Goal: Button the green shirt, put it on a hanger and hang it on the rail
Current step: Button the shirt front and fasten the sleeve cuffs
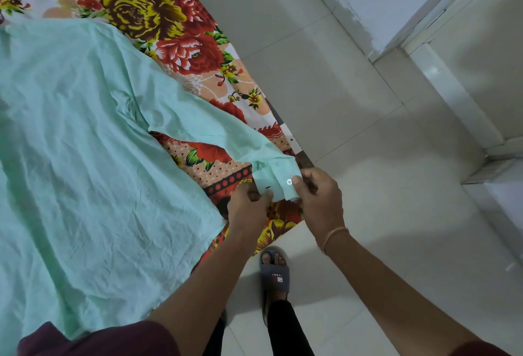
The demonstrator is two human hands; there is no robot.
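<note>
**Cuff button could miss its hole at the bed's edge**

The green shirt (85, 129) lay spread on the bed (169, 30), its sleeve reaching the bed's right edge. There the left hand (247, 208) pinched the cuff (276, 185) by the buttonhole (267, 187), and the right hand (319, 200) pinched it beside the white button (289, 182). Button and hole sat apart; a slack pinch could likely have let the cuff twist and the button miss the slit

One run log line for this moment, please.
step: buttoning sleeve cuff of pale green shirt; left hand: pinches cuff; right hand: pinches cuff beside white button; shirt: on floral bedsheet
</note>
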